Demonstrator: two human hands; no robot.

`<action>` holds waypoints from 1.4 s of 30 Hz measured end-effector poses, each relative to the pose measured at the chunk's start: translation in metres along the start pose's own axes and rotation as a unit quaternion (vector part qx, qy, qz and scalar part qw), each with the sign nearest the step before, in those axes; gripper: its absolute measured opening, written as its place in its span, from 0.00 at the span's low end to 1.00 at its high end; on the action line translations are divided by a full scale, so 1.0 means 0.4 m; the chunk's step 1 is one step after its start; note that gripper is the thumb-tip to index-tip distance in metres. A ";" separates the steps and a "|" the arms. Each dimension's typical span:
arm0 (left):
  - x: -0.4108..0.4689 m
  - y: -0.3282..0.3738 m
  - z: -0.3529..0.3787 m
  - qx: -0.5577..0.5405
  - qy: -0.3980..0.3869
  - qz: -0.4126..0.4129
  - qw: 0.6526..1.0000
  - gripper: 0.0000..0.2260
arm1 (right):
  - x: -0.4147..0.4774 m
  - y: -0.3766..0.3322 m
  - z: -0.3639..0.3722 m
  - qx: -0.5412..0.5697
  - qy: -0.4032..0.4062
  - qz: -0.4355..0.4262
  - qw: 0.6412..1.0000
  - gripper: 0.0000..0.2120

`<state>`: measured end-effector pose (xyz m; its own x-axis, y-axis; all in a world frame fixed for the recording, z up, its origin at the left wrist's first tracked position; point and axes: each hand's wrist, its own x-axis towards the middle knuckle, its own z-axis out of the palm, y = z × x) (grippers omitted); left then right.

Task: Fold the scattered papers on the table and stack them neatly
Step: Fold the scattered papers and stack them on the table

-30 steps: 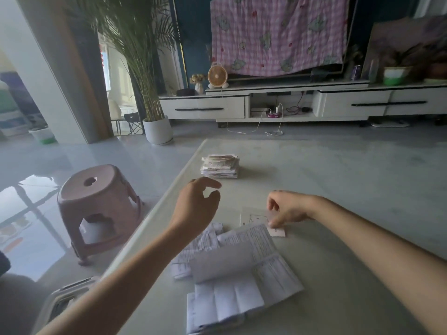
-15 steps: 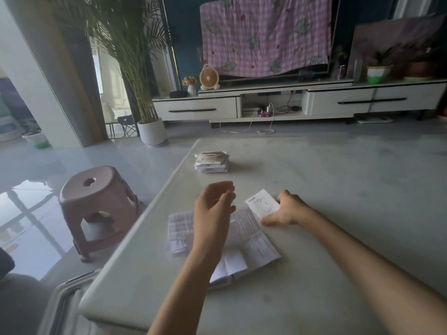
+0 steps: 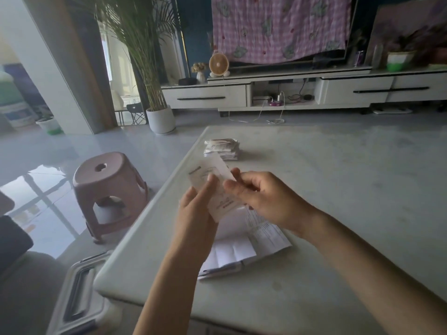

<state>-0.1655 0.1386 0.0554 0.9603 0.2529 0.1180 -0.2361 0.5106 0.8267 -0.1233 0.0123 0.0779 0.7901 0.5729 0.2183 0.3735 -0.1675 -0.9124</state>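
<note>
So, that little paper slip point(image 3: 212, 187) looks feather-light and floppy, and it probably creases the second it's squeezed, so I'd say the edges are the place to hold it. It's up in the air over the table point(image 3: 338, 189), between both hands. The left hand point(image 3: 196, 209) pinches its left side, thumb on the face. The right hand point(image 3: 261, 197) nips the right edge with curled fingers. Loose sheets point(image 3: 242, 247) lie underneath, with the folded stack point(image 3: 222, 149) further back.

Slip point(image 3: 223, 201): motion-blurred, print illegible, partly covered by left hand point(image 3: 193, 211) and right hand point(image 3: 263, 197). Papers point(image 3: 232, 250): left part behind forearm. Bin point(image 3: 79, 293): cut by bottom edge.
</note>
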 end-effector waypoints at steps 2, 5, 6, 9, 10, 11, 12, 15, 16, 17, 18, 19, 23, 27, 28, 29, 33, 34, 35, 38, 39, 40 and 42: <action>0.006 0.019 -0.035 -0.008 0.050 0.035 0.998 0.09 | 0.020 0.033 0.011 0.001 0.047 0.025 0.999 0.16; 0.010 0.044 -0.097 0.036 0.112 0.060 0.991 0.08 | 0.041 0.103 0.032 -0.147 0.018 0.071 0.986 0.15; 0.006 0.050 -0.117 0.045 0.131 0.062 0.988 0.07 | 0.042 0.119 0.049 -0.162 -0.026 0.087 0.983 0.15; 0.004 0.052 -0.140 0.023 0.148 0.058 0.987 0.07 | 0.018 0.121 0.061 -0.246 -0.144 0.094 0.954 0.09; 0.006 0.052 -0.141 0.019 0.151 0.058 0.987 0.07 | 0.009 0.118 0.060 -0.282 -0.156 0.085 0.943 0.07; 0.005 0.052 -0.144 0.016 0.156 0.057 0.986 0.07 | -0.001 0.115 0.065 -0.310 -0.155 0.074 0.935 0.05; 0.007 0.048 -0.145 0.014 0.159 0.055 0.986 0.07 | -0.010 0.115 0.070 -0.332 -0.139 0.058 0.931 0.05; 0.011 0.031 -0.140 0.017 0.170 0.042 0.984 0.08 | -0.037 0.113 0.092 -0.328 -0.072 0.021 0.942 0.14; 0.013 0.026 -0.135 0.019 0.173 0.036 0.984 0.07 | -0.047 0.107 0.098 -0.315 -0.073 0.017 0.946 0.18; 0.013 0.023 -0.133 0.018 0.174 0.031 0.984 0.07 | -0.058 0.104 0.109 -0.314 -0.093 0.019 0.945 0.23; 0.015 0.021 -0.131 0.017 0.172 0.027 0.985 0.07 | -0.069 0.101 0.120 -0.336 -0.123 0.020 0.934 0.27; 0.017 0.020 -0.128 0.014 0.171 0.026 0.985 0.07 | -0.078 0.099 0.130 -0.372 -0.150 0.011 0.916 0.30; 0.014 0.014 -0.114 0.012 0.171 0.024 0.985 0.06 | -0.087 0.092 0.143 -0.389 -0.193 0.021 0.900 0.28; 0.000 0.024 -0.106 -0.008 0.140 0.029 0.990 0.06 | -0.085 0.077 0.145 -0.341 -0.214 0.037 0.915 0.10; -0.004 0.029 -0.103 -0.011 0.126 0.026 0.992 0.06 | -0.091 0.072 0.147 -0.341 -0.214 0.038 0.915 0.09; -0.006 0.032 -0.102 -0.010 0.115 0.021 0.993 0.07 | -0.094 0.070 0.151 -0.343 -0.211 0.040 0.914 0.10; -0.020 0.041 -0.098 0.009 0.100 0.000 0.995 0.09 | -0.120 0.070 0.156 -0.312 -0.195 0.030 0.929 0.09; -0.025 0.041 -0.100 0.006 0.097 -0.003 0.995 0.09 | -0.130 0.070 0.140 -0.265 -0.194 0.045 0.944 0.10; -0.025 0.050 -0.100 0.000 0.090 -0.001 0.996 0.09 | -0.130 0.062 0.111 -0.211 -0.188 0.064 0.957 0.11; -0.030 0.056 -0.104 -0.012 0.081 0.016 0.997 0.09 | -0.139 0.023 -0.005 -0.016 -0.139 0.119 0.983 0.10; -0.028 0.050 -0.102 -0.005 0.081 0.023 0.996 0.09 | -0.136 0.009 -0.035 0.062 -0.103 0.116 0.986 0.10; -0.028 0.043 -0.097 0.005 0.085 0.025 0.996 0.09 | -0.127 -0.002 -0.053 0.127 -0.062 0.104 0.984 0.10; -0.029 0.024 -0.080 0.023 0.086 0.014 0.996 0.08 | -0.093 -0.010 -0.056 0.158 0.027 0.059 0.985 0.08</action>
<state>-0.1838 0.1670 0.0444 0.9126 0.4059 0.0489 -0.2520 0.4644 0.8490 -0.1433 -0.0261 0.0811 0.8470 0.5192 0.1142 0.1143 0.0319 -0.9929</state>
